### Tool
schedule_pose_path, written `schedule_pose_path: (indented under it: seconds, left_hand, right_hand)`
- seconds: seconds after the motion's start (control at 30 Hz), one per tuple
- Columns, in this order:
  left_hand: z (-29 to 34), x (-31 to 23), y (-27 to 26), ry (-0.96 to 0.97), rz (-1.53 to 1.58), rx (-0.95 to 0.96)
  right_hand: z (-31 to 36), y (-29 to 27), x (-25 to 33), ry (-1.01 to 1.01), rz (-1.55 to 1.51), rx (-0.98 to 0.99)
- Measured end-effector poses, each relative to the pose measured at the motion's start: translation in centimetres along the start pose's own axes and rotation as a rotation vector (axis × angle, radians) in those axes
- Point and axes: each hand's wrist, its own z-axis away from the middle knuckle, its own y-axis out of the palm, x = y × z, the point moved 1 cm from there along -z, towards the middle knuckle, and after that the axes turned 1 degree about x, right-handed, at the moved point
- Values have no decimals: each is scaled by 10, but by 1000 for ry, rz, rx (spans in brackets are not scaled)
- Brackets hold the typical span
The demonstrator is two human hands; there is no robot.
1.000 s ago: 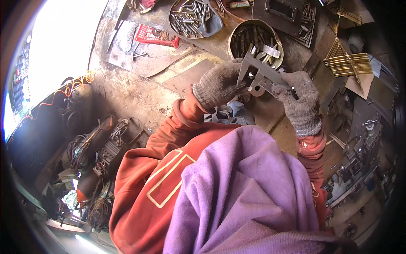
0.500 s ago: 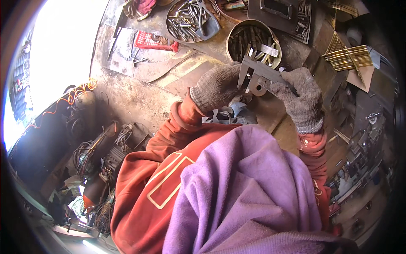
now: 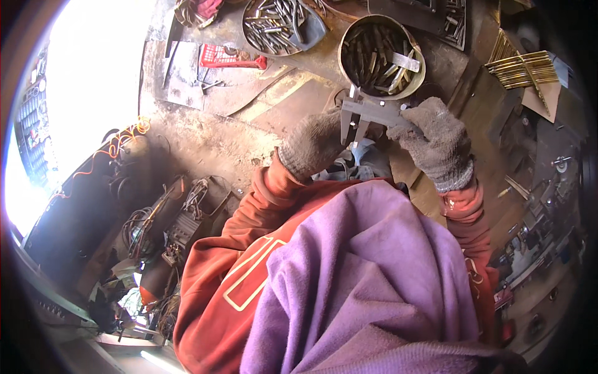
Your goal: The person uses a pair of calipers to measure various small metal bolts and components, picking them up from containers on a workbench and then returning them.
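My right hand [image 3: 436, 143], in a grey knit glove, is closed on a metal vernier caliper [image 3: 377, 112]. The caliper lies roughly level, its jaws pointing left and down toward me. My left hand [image 3: 313, 143], gloved alike, is curled right beside the jaws. Its fingertips are hidden behind the caliper, and whatever they may pinch cannot be made out. Just beyond the caliper stands a round tin [image 3: 420, 73] holding dark and brassy metal rods and a pale flat piece.
Farther left on the worn bench are a bowl [image 3: 247, 31] of metal bits, a red plastic basket [image 3: 233, 58] and a thin metal tool [image 3: 208, 84]. Stacked brass-coloured rods [image 3: 523, 70] lie at right. An orange coiled cord [image 3: 121, 138] and tangled wires [image 3: 140, 224] are at left.
The caliper has tilted more level and shifted slightly left and down. The bench things sit a little differently in view as my head has moved. Both hands stay close together.
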Motion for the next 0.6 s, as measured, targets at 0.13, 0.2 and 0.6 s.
schedule_pose_path:
  seconds: [0.13, 0.2, 0.6]
  left_hand:
    - [19, 29, 4, -16, -29, 36]
    - [21, 30, 3, -26, -8, 29]
    - [19, 21, 0, 1, -37, -22]
  right_hand:
    - [2, 9, 2, 24, -47, 3]
    - [2, 11, 1, 0, -23, 4]
    - [-4, 14, 3, -9, -25, 23]
